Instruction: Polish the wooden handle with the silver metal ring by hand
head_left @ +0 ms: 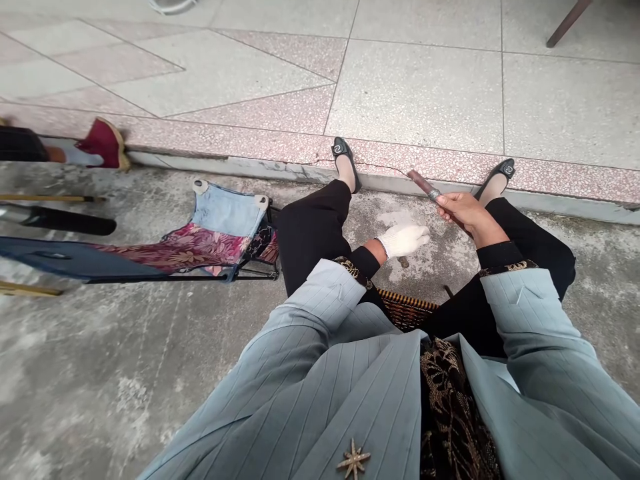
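My right hand (461, 212) is closed round one end of a reddish-brown, stick-like tool (421, 183) with grey wire wound near my fingers. Its free end points up and left, over the step edge; the part inside my hand is hidden. My left hand (404, 240), in a white knitted glove, is held between my knees with its fingers curled together. What it holds, if anything, is hidden. Just below the glove shows a small brown piece (404, 262); whether it touches the hand I cannot tell. The hands are apart.
Between my thighs shows a woven seat edge (407, 308). A folding chair (210, 243) with patterned fabric stands to my left. Beyond it are another person's red shoe (104, 143) and a dark padded bar (70, 220). My feet rest on a tiled step (425, 100). A chair leg (567, 23) stands upper right.
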{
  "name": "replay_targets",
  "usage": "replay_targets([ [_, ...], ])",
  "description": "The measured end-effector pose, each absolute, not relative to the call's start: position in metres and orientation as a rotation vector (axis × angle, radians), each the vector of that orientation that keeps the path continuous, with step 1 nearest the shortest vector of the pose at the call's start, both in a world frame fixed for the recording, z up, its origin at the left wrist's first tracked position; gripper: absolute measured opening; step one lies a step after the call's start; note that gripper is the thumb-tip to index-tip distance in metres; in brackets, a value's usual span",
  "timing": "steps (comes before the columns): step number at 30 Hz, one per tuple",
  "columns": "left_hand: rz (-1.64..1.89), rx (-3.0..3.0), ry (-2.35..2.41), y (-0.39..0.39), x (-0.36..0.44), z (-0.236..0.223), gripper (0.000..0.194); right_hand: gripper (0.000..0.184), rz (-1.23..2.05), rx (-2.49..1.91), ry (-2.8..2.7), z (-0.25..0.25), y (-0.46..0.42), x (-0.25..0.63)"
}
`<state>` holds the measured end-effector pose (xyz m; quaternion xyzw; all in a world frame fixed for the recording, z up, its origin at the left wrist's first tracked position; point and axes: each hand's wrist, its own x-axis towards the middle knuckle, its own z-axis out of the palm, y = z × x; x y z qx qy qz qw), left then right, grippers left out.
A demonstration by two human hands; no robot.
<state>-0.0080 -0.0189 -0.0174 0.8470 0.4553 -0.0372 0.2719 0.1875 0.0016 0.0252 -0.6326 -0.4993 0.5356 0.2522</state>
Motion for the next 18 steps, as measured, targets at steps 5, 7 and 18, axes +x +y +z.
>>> replay_targets([
  [5,-0.247,2.298,1.139,-0.023,-0.008,-0.018,0.036,0.033,0.824,-2.365,-2.197,0.017,0.007,0.187],
  [7,-0.277,2.351,1.12,-0.02,-0.011,-0.013,0.035,0.029,0.983,-2.418,-2.48,0.016,0.006,0.188],
  [18,0.001,2.344,1.089,-0.007,-0.015,-0.006,0.035,0.041,2.117,-1.112,-2.045,0.052,-0.002,0.197],
])
